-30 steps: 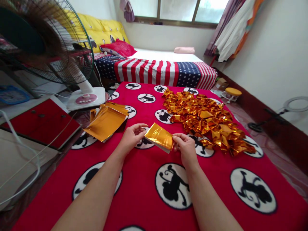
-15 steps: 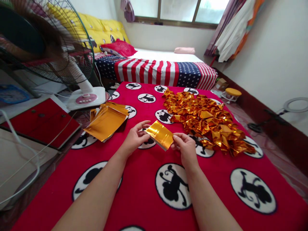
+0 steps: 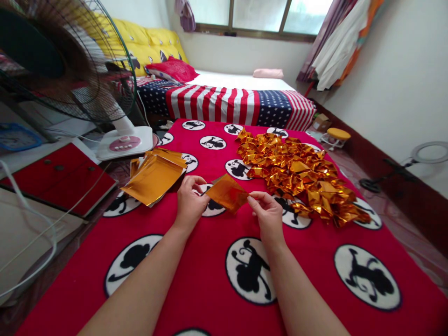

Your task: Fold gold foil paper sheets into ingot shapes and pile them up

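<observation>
Beneath my forearms, reaching from near to far, spreads a bright red cloth (image 3: pixel 210 261) printed with white ovals holding black monkey figures. Toward its far right lies a broad heap of shiny gold-orange foil foldings (image 3: pixel 297 170). On the left, a loose, fanned stack of flat gold foil sheets (image 3: pixel 154 177) rests along the edge. Between heap and stack are my bare hands. My right hand (image 3: pixel 268 212) has thumb and fingers clamped on the right corner of a small gold-orange foil piece (image 3: pixel 229 193), held slanted, diamond-like. My left hand (image 3: pixel 191 200) meets its left corner, fingers curled; whether they pinch it I cannot tell.
</observation>
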Demonstrator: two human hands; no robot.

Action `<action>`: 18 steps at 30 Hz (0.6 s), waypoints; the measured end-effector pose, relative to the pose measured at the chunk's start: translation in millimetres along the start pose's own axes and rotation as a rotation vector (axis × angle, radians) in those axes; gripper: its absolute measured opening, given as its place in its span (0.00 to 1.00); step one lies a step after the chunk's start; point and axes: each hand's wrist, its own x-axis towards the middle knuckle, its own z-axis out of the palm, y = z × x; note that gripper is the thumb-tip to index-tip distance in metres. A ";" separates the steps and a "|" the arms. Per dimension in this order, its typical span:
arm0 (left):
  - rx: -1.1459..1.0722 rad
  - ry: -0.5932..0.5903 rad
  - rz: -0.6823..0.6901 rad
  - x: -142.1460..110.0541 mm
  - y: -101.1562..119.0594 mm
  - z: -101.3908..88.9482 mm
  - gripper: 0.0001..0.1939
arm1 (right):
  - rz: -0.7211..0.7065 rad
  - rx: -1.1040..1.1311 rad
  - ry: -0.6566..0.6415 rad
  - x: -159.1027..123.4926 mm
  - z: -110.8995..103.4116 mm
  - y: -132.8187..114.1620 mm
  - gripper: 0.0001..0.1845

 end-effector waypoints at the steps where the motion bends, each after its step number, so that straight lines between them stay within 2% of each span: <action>1: -0.026 -0.009 -0.037 -0.5 1.0 -0.3 0.08 | -0.001 0.004 0.005 -0.2 0.3 -0.3 0.12; 4: -0.147 -0.136 -0.138 -2.8 3.7 -0.1 0.09 | 0.034 0.061 -0.011 -0.9 2.3 -1.7 0.11; 10: -0.401 -0.335 -0.240 -6.7 9.9 2.0 0.21 | 0.099 0.198 -0.062 -2.3 7.1 -0.6 0.11; 13: -0.510 -0.438 -0.208 -9.3 13.0 2.2 0.27 | 0.132 0.216 -0.082 -3.5 9.3 1.0 0.11; 18: -0.465 -0.469 -0.095 -11.3 13.7 5.1 0.23 | 0.178 0.236 -0.105 -6.5 12.8 1.2 0.12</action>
